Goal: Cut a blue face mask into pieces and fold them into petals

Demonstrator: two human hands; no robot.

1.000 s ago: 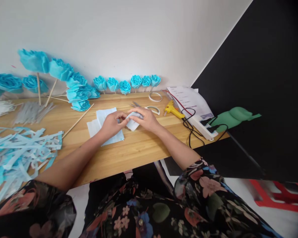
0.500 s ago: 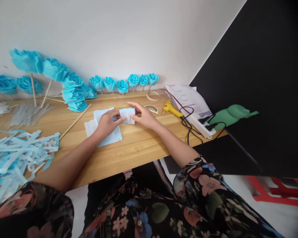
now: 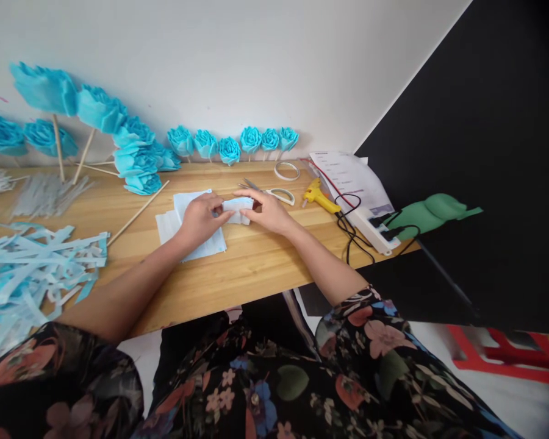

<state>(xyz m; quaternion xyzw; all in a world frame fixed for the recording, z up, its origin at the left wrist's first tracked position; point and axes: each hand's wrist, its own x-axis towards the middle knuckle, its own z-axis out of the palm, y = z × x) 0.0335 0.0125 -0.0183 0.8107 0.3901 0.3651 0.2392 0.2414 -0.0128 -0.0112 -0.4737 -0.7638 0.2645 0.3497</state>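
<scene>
Between my left hand (image 3: 201,217) and my right hand (image 3: 271,211) is a small folded piece of pale blue nonwoven fabric (image 3: 236,210). The thumb and fingers of each hand pinch one end of it, just above the table. Under my left hand lie more flat pale blue fabric sheets (image 3: 208,247), overlapping one another. Scissors (image 3: 284,197) with white handles rest behind my right hand, which hides part of them.
Blue fabric roses (image 3: 251,139) on sticks line the wall. Cut strips (image 3: 36,262) heap at left, near a wooden stick (image 3: 137,213). At right are a tape roll (image 3: 287,171), a yellow glue gun (image 3: 321,197), papers (image 3: 348,177), a power strip (image 3: 370,230) and cables.
The fabric piece now looks narrower between my fingers, its upper edge tilted or folded over. My right hand has shifted slightly, showing the scissors' blades. The whole view has moved a little.
</scene>
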